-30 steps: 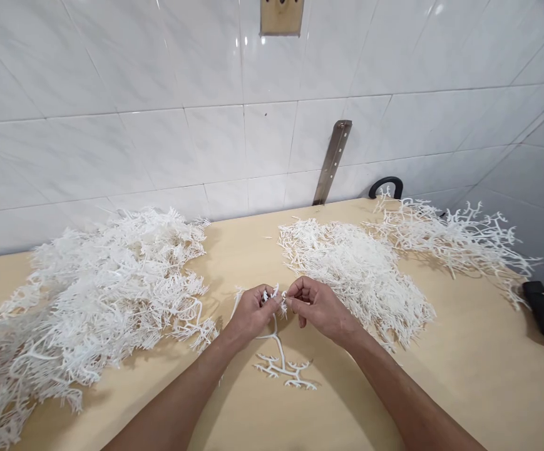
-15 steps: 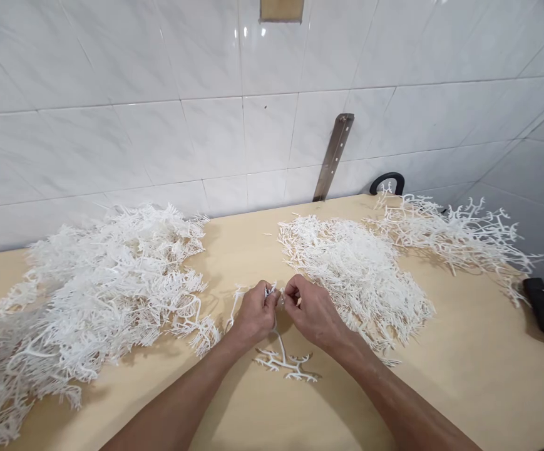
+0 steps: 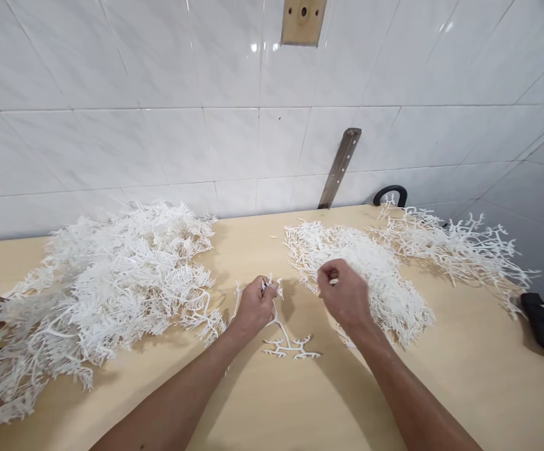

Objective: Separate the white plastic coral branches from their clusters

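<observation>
Now R hand [image 3: 345,294], fingers curled, has parted from L hand [image 3: 253,307] and is near the loose heap of short white plastic sprigs [image 3: 387,282], ctr. right (grip unclear); L hand alone thus pinches the white, branching plastic stem [image 3: 290,348], lower ctr.

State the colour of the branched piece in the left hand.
The branched piece is white; it shows best in the head view, the only one.

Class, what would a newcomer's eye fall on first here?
A big tangled heap of thin white branching strands fills the left of the pale wood-coloured table. Right of centre lies a flatter pile of short white slivers. Between them, the left hand grips a white branched stem.
</observation>
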The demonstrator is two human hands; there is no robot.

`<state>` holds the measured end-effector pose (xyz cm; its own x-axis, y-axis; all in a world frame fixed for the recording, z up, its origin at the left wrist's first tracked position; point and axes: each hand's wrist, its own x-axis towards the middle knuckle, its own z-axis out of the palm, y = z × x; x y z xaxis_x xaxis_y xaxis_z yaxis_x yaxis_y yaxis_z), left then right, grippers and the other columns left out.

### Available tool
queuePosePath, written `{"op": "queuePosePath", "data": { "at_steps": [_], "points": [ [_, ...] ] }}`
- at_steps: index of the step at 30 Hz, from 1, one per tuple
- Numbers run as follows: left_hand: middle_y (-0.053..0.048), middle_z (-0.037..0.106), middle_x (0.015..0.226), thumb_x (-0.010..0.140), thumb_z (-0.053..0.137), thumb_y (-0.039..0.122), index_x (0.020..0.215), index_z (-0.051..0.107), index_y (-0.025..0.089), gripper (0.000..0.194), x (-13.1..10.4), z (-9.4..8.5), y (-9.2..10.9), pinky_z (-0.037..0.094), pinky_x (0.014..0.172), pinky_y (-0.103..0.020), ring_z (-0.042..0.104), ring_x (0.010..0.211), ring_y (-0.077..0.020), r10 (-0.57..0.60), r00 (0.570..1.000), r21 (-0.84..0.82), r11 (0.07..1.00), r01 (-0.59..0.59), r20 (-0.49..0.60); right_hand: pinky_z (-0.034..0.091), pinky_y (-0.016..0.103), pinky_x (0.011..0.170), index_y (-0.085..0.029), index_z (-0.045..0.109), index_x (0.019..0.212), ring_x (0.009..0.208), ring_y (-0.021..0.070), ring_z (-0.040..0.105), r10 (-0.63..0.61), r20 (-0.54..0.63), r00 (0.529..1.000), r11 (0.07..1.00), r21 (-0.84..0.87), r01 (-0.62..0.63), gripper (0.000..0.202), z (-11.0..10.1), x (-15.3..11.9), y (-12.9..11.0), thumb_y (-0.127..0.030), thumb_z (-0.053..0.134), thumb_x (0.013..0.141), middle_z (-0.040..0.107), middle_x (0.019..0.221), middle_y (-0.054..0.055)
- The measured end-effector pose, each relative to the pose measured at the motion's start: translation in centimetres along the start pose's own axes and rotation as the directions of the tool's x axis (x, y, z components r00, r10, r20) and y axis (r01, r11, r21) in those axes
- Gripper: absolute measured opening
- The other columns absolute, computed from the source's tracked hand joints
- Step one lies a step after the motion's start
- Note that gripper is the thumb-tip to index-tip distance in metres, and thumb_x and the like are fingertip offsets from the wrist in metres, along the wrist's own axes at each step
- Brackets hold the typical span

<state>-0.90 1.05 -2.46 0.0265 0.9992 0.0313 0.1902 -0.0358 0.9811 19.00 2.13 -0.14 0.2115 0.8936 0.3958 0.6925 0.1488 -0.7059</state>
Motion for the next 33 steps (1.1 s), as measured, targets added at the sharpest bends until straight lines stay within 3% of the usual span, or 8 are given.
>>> {"op": "queuePosePath", "data": {
  "at_steps": [2,5,7,10,13,24,29,33],
  "points": [
    [0.007,0.039,0.052,0.084,0.059,0.05,0.072,0.055,0.019,0.034,0.1,0.0,0.1,0.027,0.049,-0.023,0.035,0.046,-0.0093,-0.042,0.998,-0.098,0.994,0.045,0.041,0.049,0.035,0.066,-0.02,0.06,0.083,0.073,0.0219,0.062,-0.074,-0.165,0.983,0.996,-0.07,0.063,0.006,-1.3,0.5,0.2,-0.024,0.056,0.082,0.065,0.082,0.008],
    [0.009,0.034,0.049,0.08,0.063,0.057,0.072,0.055,0.018,0.04,0.0,0.1,0.4,0.023,0.045,-0.021,0.029,0.043,-0.007,-0.072,0.995,-0.19,0.978,0.085,0.075,0.051,0.033,0.063,-0.018,0.066,0.09,0.076,0.0215,0.065,-0.099,-0.143,0.985,0.995,-0.041,0.094,0.015,-2.1,0.5,-0.1,-0.028,0.057,0.084,0.066,0.096,0.011],
    [0.009,0.035,0.049,0.08,0.064,0.056,0.071,0.056,0.018,0.04,-0.1,0.1,0.6,0.023,0.046,-0.02,0.029,0.043,-0.0066,-0.06,0.995,-0.208,0.975,0.075,0.077,0.051,0.03,0.055,-0.018,0.068,0.094,0.062,0.0175,0.064,0.004,0.078,0.997,0.994,0.104,-0.012,0.022,-1.6,-0.1,-0.6,-0.035,0.057,0.087,0.066,0.086,0.007],
    [0.006,0.043,0.051,0.082,0.063,0.053,0.071,0.059,0.017,0.038,-0.2,0.0,0.8,0.027,0.049,-0.021,0.034,0.047,-0.0078,0.006,0.997,-0.153,0.988,0.006,0.078,0.046,0.025,0.045,-0.019,0.069,0.1,0.042,0.0116,0.056,0.056,0.489,0.871,0.93,0.292,-0.224,0.031,0.0,-1.2,-1.4,-0.044,0.053,0.091,0.062,0.069,-0.001],
    [0.004,0.05,0.056,0.084,0.062,0.05,0.072,0.06,0.017,0.036,-0.1,0.0,0.8,0.032,0.053,-0.022,0.038,0.052,-0.0094,0.06,0.994,-0.106,0.993,-0.05,0.094,0.044,0.022,0.043,-0.02,0.07,0.097,0.04,0.0095,0.055,-0.004,0.62,0.784,0.892,0.357,-0.278,0.03,1.4,-2.0,-1.4,-0.044,0.052,0.092,0.058,0.065,-0.003],
    [0.005,0.044,0.061,0.091,0.051,0.044,0.072,0.047,0.02,0.031,-0.4,0.6,0.6,0.034,0.057,-0.023,0.04,0.057,-0.0111,0.146,0.987,0.076,0.986,-0.151,0.063,0.045,0.023,0.042,-0.021,0.07,0.081,0.038,0.0101,0.056,0.04,0.519,0.854,0.968,0.19,-0.161,0.021,1.6,-2.6,-2.0,-0.035,0.056,0.086,0.067,0.067,-0.002],
    [0.005,0.045,0.061,0.094,0.047,0.04,0.078,0.046,0.02,0.026,-0.9,0.8,0.3,0.034,0.057,-0.024,0.041,0.056,-0.0113,0.219,0.971,0.178,0.956,-0.233,0.096,0.046,0.023,0.041,-0.02,0.063,0.071,0.037,0.0132,0.06,0.092,0.559,0.824,0.957,0.18,-0.228,0.016,2.1,-2.9,-2.5,-0.026,0.053,0.082,0.063,0.055,-0.004],
    [0.006,0.044,0.059,0.095,0.048,0.043,0.081,0.047,0.02,0.027,-1.3,1.1,0.6,0.034,0.055,-0.023,0.04,0.053,-0.0102,0.229,0.968,0.108,0.965,-0.24,0.105,0.047,0.023,0.042,-0.021,0.059,0.071,0.04,0.0148,0.062,0.167,0.5,0.85,0.95,0.149,-0.275,0.01,2.4,-2.5,-2.0,-0.022,0.053,0.08,0.062,0.05,-0.004]
  ]
}}
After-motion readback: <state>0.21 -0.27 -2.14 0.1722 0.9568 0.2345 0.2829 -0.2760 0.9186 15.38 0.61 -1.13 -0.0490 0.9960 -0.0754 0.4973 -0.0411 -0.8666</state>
